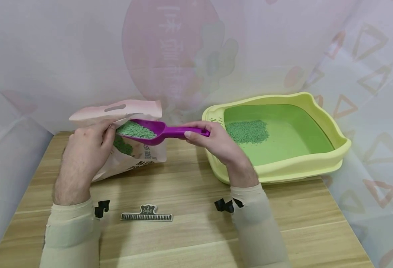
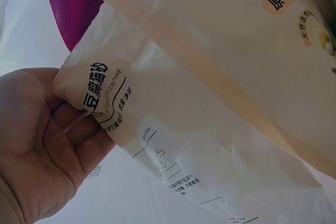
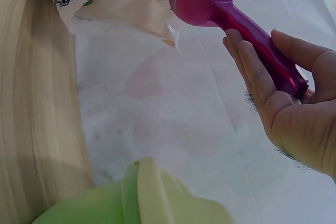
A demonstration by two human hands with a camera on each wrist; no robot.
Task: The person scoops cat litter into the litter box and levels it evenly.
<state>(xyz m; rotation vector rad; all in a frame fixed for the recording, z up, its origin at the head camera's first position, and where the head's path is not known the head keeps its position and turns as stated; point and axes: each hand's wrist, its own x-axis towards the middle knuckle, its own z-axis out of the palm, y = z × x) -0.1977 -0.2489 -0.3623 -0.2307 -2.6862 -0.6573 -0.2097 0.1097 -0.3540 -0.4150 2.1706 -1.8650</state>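
My right hand [image 1: 213,139] grips the handle of a purple scoop [image 1: 179,131], whose bowl carries green pellet litter [image 1: 137,130]. The bowl's tip is at the mouth of a pale pink cat litter bag [image 1: 116,111], which stands at the left with more green litter behind its clear window. My left hand [image 1: 87,156] pinches the bag's upper edge; in the left wrist view the bag [image 2: 210,93] hangs from thumb and fingers. In the right wrist view the scoop's handle [image 3: 257,48] lies between thumb and fingers. At the right, a yellow-green litter box [image 1: 303,163] holds a patch of green litter.
A black-and-white bag clip [image 1: 147,214] with a piano-key pattern lies near the front of the wooden table [image 1: 169,238]. Behind the table hangs a pale printed sheet [image 1: 266,48]. The litter box's raised rim stands just right of my right hand.
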